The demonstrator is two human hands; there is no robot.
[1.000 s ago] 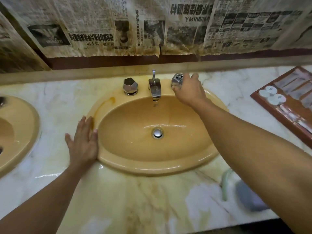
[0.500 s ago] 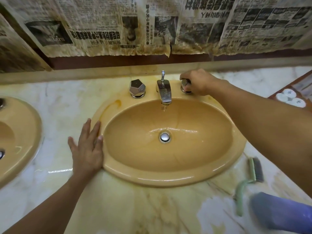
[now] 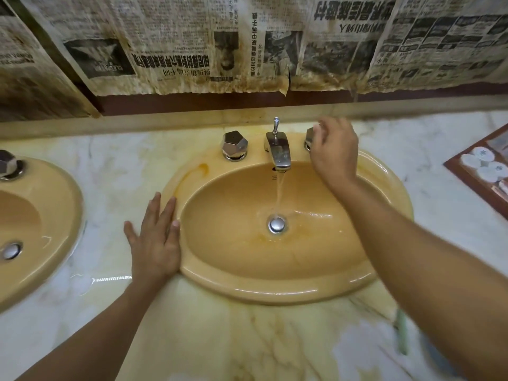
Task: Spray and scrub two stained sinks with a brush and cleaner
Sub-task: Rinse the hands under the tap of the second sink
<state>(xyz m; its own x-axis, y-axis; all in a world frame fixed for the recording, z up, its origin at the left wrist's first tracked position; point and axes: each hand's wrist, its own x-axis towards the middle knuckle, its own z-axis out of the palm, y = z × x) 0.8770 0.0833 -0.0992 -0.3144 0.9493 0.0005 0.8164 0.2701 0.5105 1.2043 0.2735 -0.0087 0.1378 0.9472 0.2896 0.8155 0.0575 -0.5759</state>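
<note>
Sink (image 3: pixel 288 292), an oval yellow basin set in the marble counter (image 3: pixel 192 339), lies with its long axis left-to-right, faucet (image 3: pixel 278 154) at the back pointing toward the person. Water runs from the spout onto the drain (image 3: pixel 277 224), so the step in hand looks like wetting or rinsing. The right hand (image 3: pixel 334 154) is loosely curled at the right knob (image 3: pixel 309 138); I cannot tell whether it actually grips it. The left hand (image 3: pixel 154 237) lies flat and empty against the rim. A 2nd sink (image 3: pixel 55 243) sits at left. Next likely calls for reaching the green brush handle (image 3: pixel 402 334) near the counter's front right.
</note>
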